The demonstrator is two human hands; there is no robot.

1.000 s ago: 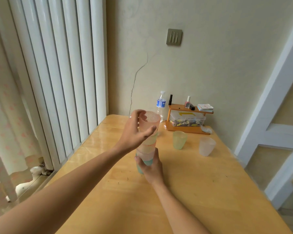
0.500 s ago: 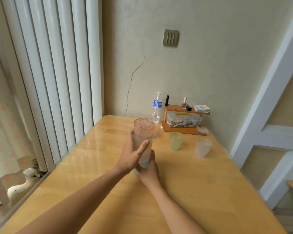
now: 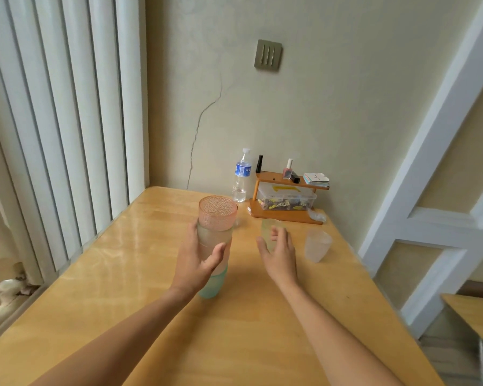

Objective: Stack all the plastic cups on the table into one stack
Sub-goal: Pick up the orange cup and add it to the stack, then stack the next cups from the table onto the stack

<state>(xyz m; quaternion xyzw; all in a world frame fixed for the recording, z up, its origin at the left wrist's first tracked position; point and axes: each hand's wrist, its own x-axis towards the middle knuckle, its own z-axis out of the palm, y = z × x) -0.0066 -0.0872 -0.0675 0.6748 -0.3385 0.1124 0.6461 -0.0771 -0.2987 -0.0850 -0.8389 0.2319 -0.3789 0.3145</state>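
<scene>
your left hand (image 3: pixel 198 263) wraps the stack of cups (image 3: pixel 215 243), which stands on the worktop (image 3: pixel 234 338) with a pink cup (image 3: pixel 217 213) on top and a teal cup (image 3: pixel 213 284) at the base; its fingers (image 3: pixel 216 253) are curled round the middle of the stack, thumb on the far side. your right hand (image 3: pixel 279 252) is off the stack and reaching toward the green cup (image 3: pixel 269 232), fingers spread apart and holding nothing. from this view the fingertips overlap the cup, so you cannot tell whether they touch it yet.

the step in hand looks like fetching the next loose cup. the next move calls for you to close the right hand round the green cup, lift it clear and drop it straight into the pink cup's mouth, while the left hand keeps the stack upright. the stack is tall and narrow at the base, so a sideways push could tip it.

one more loose piece waits: a frosted white cup (image 3: pixel 318 246) just to the right of the green one, standing apart from it. behind them, against the wall, sit a water bottle (image 3: pixel 241 176) and a small wooden shelf (image 3: pixel 286 196) with a clear box and small bottles. they stand near the green cup's far side, so keep your reach short. nothing lies between the green cup and the stack.
</scene>
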